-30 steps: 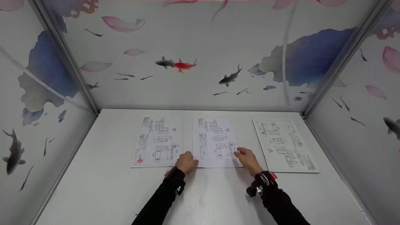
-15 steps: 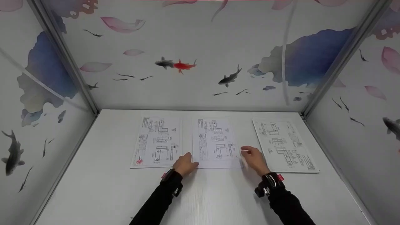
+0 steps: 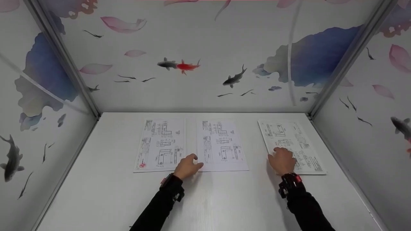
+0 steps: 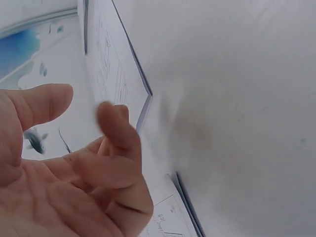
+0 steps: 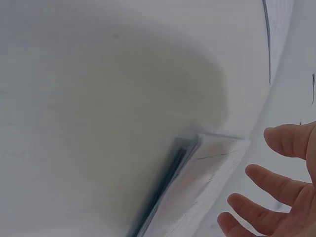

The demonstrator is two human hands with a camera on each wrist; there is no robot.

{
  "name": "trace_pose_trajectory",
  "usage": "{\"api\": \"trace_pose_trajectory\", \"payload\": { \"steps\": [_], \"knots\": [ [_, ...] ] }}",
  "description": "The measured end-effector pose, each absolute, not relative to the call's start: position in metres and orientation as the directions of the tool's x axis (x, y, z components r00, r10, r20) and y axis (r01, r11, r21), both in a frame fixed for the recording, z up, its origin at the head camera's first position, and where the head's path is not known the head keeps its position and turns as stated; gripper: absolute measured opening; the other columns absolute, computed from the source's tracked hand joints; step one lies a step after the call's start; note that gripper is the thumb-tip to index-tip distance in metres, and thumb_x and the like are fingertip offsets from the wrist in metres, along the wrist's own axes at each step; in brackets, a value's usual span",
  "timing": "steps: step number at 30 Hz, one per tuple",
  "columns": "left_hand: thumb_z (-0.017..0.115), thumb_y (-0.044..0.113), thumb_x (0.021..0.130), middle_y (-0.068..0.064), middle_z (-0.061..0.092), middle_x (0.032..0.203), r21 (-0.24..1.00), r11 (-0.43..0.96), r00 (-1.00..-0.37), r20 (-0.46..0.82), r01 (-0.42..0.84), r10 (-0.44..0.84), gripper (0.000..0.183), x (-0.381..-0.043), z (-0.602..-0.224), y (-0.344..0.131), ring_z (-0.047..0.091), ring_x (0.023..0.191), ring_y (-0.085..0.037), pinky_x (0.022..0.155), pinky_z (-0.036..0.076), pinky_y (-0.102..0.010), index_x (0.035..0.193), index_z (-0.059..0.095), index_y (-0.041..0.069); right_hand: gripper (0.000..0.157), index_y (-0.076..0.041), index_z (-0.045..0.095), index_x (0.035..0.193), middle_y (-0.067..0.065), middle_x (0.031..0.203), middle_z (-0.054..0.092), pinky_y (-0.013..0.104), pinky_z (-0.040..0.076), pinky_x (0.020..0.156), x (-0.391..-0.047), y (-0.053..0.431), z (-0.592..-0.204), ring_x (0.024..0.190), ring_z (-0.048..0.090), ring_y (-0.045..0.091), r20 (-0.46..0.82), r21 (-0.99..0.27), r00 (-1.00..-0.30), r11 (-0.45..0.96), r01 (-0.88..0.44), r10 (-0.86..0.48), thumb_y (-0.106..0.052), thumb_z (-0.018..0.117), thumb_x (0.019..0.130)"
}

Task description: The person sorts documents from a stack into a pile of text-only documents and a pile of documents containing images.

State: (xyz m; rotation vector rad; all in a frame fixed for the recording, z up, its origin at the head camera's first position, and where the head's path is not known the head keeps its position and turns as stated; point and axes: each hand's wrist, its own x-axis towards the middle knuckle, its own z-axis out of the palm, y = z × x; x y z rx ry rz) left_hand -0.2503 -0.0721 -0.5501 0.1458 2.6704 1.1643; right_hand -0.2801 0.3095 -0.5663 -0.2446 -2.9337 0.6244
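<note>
My left hand [image 3: 187,167] hovers between the left drawing sheet [image 3: 161,144], which bears a red stamp, and the middle drawing sheet [image 3: 220,146]. Its fingers curl loosely and hold nothing, as the left wrist view shows, with the thumb [image 4: 47,101] apart from them. My right hand [image 3: 282,160] is over the near left part of a stack of printed drawings [image 3: 297,141], hiding some of the top print. In the right wrist view its fingers [image 5: 271,182] are spread above the stack's corner [image 5: 217,148], with nothing between them.
All the papers lie on a white table [image 3: 112,192]. White panels printed with fish and petals, such as the back wall [image 3: 192,93], enclose it on three sides, with grey metal posts [image 3: 69,67] at the corners.
My right hand has left the right edge of the middle sheet and moved right, over the stack. My left hand has shifted slightly left, its fingers loosening. The sheets stay in place.
</note>
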Motion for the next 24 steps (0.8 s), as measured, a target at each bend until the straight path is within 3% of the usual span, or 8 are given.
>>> {"api": "trace_pose_trajectory", "payload": {
  "steps": [7,11,18,21,24],
  "knots": [
    [0.061,0.028,0.096,-0.005,0.065,0.088,0.850,0.525,-0.957,-0.118,0.040,0.264,0.026,-0.252,-0.551,-0.071,0.067,0.077,-0.023,0.066,0.048,-0.030,0.113,0.064,0.008,0.064,0.014,0.048,0.130,0.036,0.116,0.055,0.067,0.040,0.087,-0.281,0.318,-0.575,0.108,0.051,0.053,0.001,-0.411,-0.976,0.889,0.199,0.219,-0.033,0.063,0.089],
    [0.060,0.026,0.097,-0.007,0.067,0.086,0.892,0.447,-0.943,-0.090,0.066,0.321,0.023,-0.251,-0.549,-0.069,0.071,0.080,-0.029,0.066,0.049,-0.030,0.113,0.065,0.009,0.059,0.013,0.054,0.119,0.033,0.108,0.058,0.063,0.042,0.082,-0.281,0.321,-0.578,0.100,0.055,0.050,-0.025,-0.399,-0.972,0.889,0.225,0.234,-0.035,0.066,0.086],
    [0.059,0.025,0.099,-0.008,0.068,0.088,0.892,0.444,-0.931,-0.083,0.090,0.356,0.030,-0.248,-0.549,-0.061,0.070,0.075,-0.022,0.065,0.049,-0.028,0.117,0.064,0.003,0.052,0.011,0.061,0.104,0.032,0.101,0.063,0.062,0.043,0.078,-0.278,0.323,-0.578,0.094,0.058,0.047,-0.038,-0.366,-0.975,0.904,0.219,0.221,-0.039,0.061,0.089],
    [0.058,0.024,0.099,-0.007,0.068,0.087,0.892,0.444,-0.931,-0.084,0.089,0.356,0.029,-0.248,-0.551,-0.059,0.070,0.075,-0.022,0.064,0.049,-0.029,0.117,0.064,0.002,0.047,0.008,0.064,0.100,0.023,0.088,0.067,0.051,0.045,0.067,-0.278,0.327,-0.575,0.078,0.061,0.036,-0.045,-0.401,-0.977,0.892,0.207,0.206,-0.039,0.057,0.092],
    [0.058,0.024,0.099,-0.007,0.068,0.087,0.895,0.438,-0.932,-0.082,0.087,0.354,0.030,-0.247,-0.552,-0.059,0.069,0.076,-0.023,0.065,0.049,-0.029,0.117,0.065,0.001,0.048,0.007,0.066,0.104,0.019,0.085,0.068,0.038,0.044,0.056,-0.278,0.331,-0.574,0.067,0.061,0.026,-0.048,-0.447,-0.981,0.874,0.190,0.189,-0.039,0.054,0.095]
  ]
}}
